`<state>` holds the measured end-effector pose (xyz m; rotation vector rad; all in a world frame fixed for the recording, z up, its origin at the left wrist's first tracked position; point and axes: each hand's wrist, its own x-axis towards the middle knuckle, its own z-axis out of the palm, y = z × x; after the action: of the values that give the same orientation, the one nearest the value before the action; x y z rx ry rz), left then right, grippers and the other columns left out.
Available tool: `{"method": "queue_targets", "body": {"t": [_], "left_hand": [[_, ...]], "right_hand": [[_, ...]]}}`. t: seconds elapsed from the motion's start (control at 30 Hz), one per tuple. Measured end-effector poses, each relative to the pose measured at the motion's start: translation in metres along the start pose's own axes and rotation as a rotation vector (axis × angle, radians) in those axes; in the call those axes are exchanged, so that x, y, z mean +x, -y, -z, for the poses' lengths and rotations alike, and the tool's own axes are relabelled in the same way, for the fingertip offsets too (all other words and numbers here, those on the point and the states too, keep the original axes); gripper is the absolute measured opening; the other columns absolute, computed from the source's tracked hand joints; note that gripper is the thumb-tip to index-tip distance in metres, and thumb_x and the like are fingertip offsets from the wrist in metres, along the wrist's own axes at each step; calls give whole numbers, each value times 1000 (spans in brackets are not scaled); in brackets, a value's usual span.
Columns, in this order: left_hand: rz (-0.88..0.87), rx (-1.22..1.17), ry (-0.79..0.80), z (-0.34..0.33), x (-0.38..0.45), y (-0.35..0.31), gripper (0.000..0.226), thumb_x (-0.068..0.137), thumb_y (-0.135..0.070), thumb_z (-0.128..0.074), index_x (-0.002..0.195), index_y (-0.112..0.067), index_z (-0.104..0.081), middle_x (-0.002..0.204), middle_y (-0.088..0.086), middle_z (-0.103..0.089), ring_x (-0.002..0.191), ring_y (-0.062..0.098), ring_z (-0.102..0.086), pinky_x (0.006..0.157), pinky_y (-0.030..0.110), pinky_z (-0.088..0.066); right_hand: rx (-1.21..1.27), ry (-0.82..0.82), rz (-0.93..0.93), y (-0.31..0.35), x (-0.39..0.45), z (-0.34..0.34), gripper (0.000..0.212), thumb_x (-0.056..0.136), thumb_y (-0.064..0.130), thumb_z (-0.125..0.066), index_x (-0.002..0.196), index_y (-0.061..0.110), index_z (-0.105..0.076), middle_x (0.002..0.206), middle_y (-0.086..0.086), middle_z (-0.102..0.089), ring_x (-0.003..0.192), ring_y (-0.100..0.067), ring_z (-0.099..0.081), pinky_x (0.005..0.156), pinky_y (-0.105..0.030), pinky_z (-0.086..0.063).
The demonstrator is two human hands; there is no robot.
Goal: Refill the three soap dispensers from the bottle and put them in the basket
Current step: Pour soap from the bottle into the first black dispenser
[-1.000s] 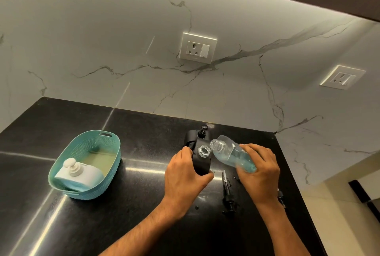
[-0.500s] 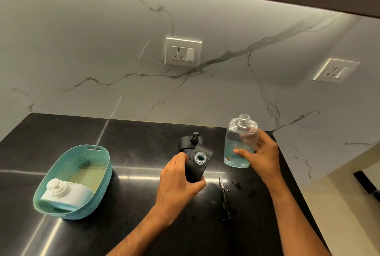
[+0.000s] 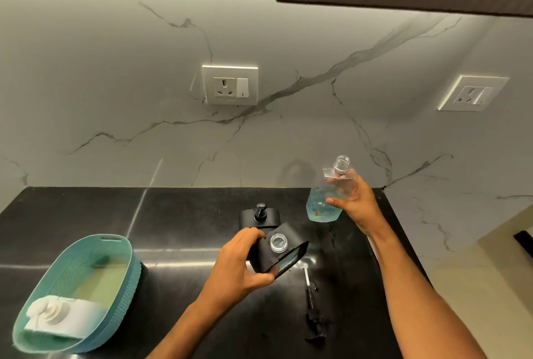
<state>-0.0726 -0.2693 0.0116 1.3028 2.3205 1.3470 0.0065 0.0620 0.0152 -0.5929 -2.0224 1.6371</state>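
While the left hand (image 3: 239, 265) grips a black, flat-sided soap dispenser (image 3: 275, 252) tilted above the dark worktop (image 3: 187, 214), its clear threaded neck stands open with no pump fitted. The right hand (image 3: 350, 200) curls round a clear bottle (image 3: 324, 202), held roughly upright off the worktop, cap off, with pale blue liquid filling only its lower part. Just behind the held dispenser a second black dispenser (image 3: 261, 215) stands upright with its pump on. A black pump with its clear tube (image 3: 311, 298) lies on the worktop between the forearms. At the left, a teal woven basket (image 3: 115, 280) holds a white dispenser (image 3: 62, 315) lying on its side, blue liquid showing along its lower edge.
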Motion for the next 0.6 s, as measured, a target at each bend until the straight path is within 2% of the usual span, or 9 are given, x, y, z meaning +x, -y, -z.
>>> {"method": "queue_targets", "body": {"t": [0.1, 0.33, 0.6], "left_hand": [[-10, -43, 40, -2, 11, 7, 44, 73, -38, -86, 107, -31, -59, 105, -18, -61, 96, 10, -63, 77, 30, -58], [-12, -96, 72, -3, 33, 24, 46, 76, -43, -88, 112, -32, -62, 110, -13, -61, 101, 17, -64, 78, 46, -59], [10, -172, 88, -3, 48, 34, 48, 75, -30, -91, 113, -37, -63, 112, -11, -58, 105, 20, -62, 83, 47, -60]], "right_hand": [[14, 4, -38, -16, 17, 3, 75, 71, -6, -87, 137, 12, -55, 131, -8, -68, 123, -19, -65, 93, -29, -58], [7, -22, -98, -50, 45, 6, 77, 65, -8, -90, 132, 12, -58, 129, -8, -69, 122, -23, -66, 95, -34, -58], [8, 0, -146, -76, 52, 3, 76, 63, -6, -92, 129, 14, -60, 126, -4, -71, 119, -19, -68, 99, -45, -58]]}}
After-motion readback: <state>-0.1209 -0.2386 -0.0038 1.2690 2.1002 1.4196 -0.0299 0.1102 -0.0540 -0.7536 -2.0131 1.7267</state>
